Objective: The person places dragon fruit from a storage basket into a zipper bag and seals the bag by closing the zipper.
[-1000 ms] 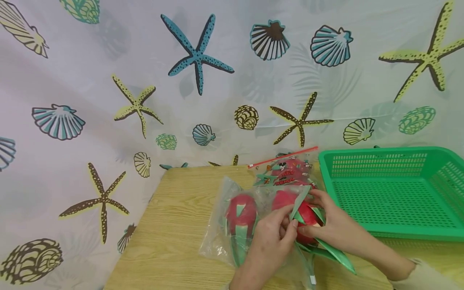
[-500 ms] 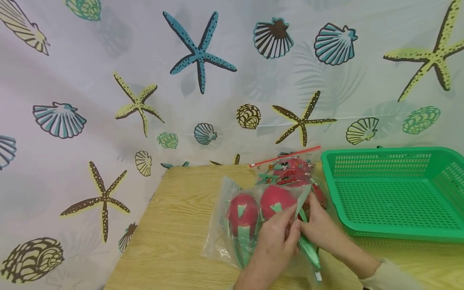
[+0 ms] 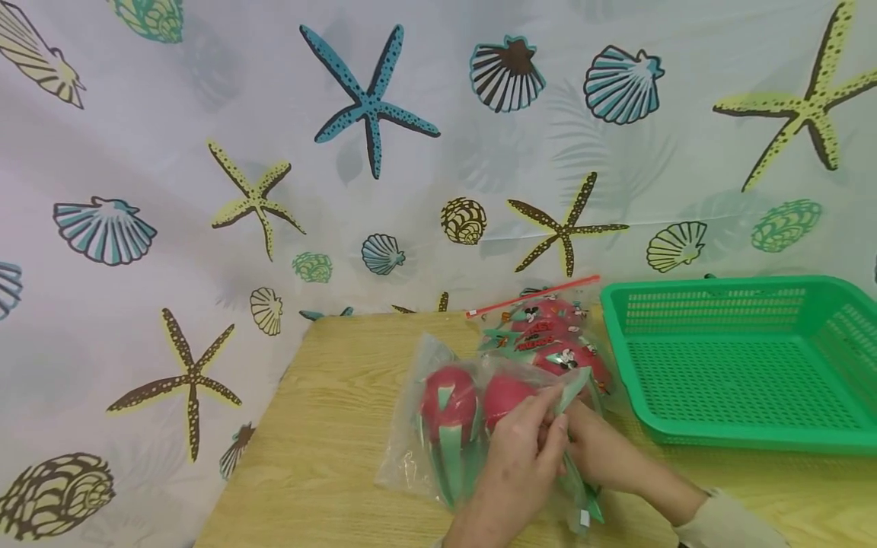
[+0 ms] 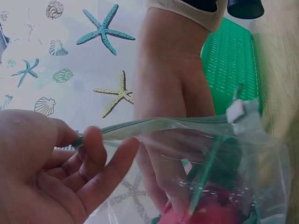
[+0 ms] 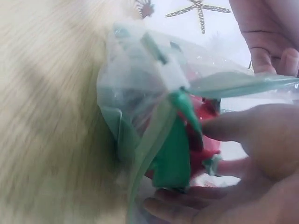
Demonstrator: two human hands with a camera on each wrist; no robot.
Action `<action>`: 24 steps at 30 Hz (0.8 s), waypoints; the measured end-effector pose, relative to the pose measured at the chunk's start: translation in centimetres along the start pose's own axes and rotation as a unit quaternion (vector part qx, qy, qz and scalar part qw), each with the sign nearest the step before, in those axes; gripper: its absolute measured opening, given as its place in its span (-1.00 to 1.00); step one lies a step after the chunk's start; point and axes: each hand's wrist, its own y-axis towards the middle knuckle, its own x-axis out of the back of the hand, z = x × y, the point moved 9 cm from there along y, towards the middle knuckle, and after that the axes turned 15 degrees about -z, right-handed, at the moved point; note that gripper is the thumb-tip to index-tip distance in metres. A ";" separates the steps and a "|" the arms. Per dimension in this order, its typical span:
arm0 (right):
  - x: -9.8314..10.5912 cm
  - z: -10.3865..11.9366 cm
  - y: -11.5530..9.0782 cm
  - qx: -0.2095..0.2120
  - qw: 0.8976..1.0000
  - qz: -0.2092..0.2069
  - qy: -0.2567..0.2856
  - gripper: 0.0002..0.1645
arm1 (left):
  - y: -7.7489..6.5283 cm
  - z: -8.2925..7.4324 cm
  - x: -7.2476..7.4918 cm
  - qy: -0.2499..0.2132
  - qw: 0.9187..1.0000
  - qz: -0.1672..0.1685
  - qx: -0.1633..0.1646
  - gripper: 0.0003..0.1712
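Observation:
My left hand [image 3: 517,457] pinches the rim of a clear slider zip bag [image 3: 406,449] with its thumb and fingers. One red rounded thing with green leaf-like strips [image 3: 449,403] lies inside it at the left. My right hand [image 3: 606,449] reaches in through the bag's mouth. Its thumb and fingers lie around a second red-and-green piece [image 5: 173,156], seen in the right wrist view. That piece's red end [image 3: 505,397] shows beside the first; my hands cover much of the rest. The white slider [image 4: 236,111] sits at one end of the zip.
Behind stands a printed bag with a red zip [image 3: 537,323], holding more red pieces. A green perforated basket [image 3: 633,411] is on the right of the wooden table [image 3: 308,457]. A sea-pattern curtain [image 3: 411,198] hangs at the back.
My right hand has moved left and into the bag with the second red-and-green piece, which was in front of the mouth earlier. The left hand stays on the rim.

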 end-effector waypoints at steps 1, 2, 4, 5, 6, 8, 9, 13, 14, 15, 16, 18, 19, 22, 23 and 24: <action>0.0 0.0 0.0 -0.001 1.000 0.009 -0.016 -0.63 | 0.0 0.1 0.1 -0.008 1.000 -0.005 0.007 -0.61; 0.1 0.0 0.0 -0.006 0.999 0.017 -0.026 -0.65 | 0.1 0.2 0.3 -0.020 1.000 -0.009 0.015 -0.61; 0.8 0.0 0.2 -0.028 0.999 0.022 -0.036 -0.62 | 0.2 0.5 0.6 -0.040 0.999 -0.014 0.032 -0.61; 1.4 0.1 0.4 -0.041 0.998 0.016 -0.039 -0.62 | 0.3 0.6 0.7 -0.051 0.998 -0.016 0.040 -0.61; 2.1 0.2 0.7 -0.048 0.998 0.001 -0.042 -0.65 | 0.4 0.7 0.8 -0.065 0.997 -0.015 0.051 -0.60; 3.8 0.9 1.3 -0.036 0.997 -0.048 -0.052 -0.70 | 0.5 0.9 1.1 -0.082 0.994 -0.014 0.066 -0.59; 4.7 1.3 1.6 -0.021 0.995 -0.076 -0.061 -0.72 | 0.5 0.9 1.2 -0.086 0.993 -0.013 0.074 -0.59; 6.6 2.7 2.5 0.040 0.981 -0.142 -0.130 -0.75 | 0.6 1.0 1.7 -0.104 0.990 -0.016 0.095 -0.60; 6.5 2.8 2.7 0.049 0.979 -0.138 -0.144 -0.69 | 0.6 0.9 1.8 -0.106 0.990 -0.017 0.096 -0.61; 6.3 2.8 2.8 0.056 0.978 -0.127 -0.158 -0.64 | 0.7 0.9 1.9 -0.109 0.989 -0.018 0.097 -0.62; 6.0 2.6 2.9 0.055 0.978 -0.110 -0.168 -0.61 | 0.7 0.8 1.9 -0.112 0.989 -0.018 0.094 -0.63; 5.2 2.2 2.9 0.047 0.979 -0.072 -0.184 -0.60 | 0.6 0.8 1.9 -0.116 0.989 -0.016 0.095 -0.65; 4.7 1.9 2.9 0.039 0.980 -0.054 -0.186 -0.64 | 0.6 0.8 1.9 -0.117 0.988 -0.015 0.096 -0.67; 3.9 1.3 3.1 0.013 0.984 -0.029 -0.177 -0.83 | 0.0 0.9 1.5 -0.114 0.990 -0.006 0.089 -0.69; 3.9 1.3 3.2 0.011 0.984 -0.033 -0.172 -0.89 | -0.2 1.0 1.4 -0.108 0.991 -0.004 0.083 -0.69; 3.9 1.3 3.5 0.009 0.985 -0.040 -0.165 -0.90 | -0.5 1.0 1.2 -0.101 0.992 -0.002 0.076 -0.69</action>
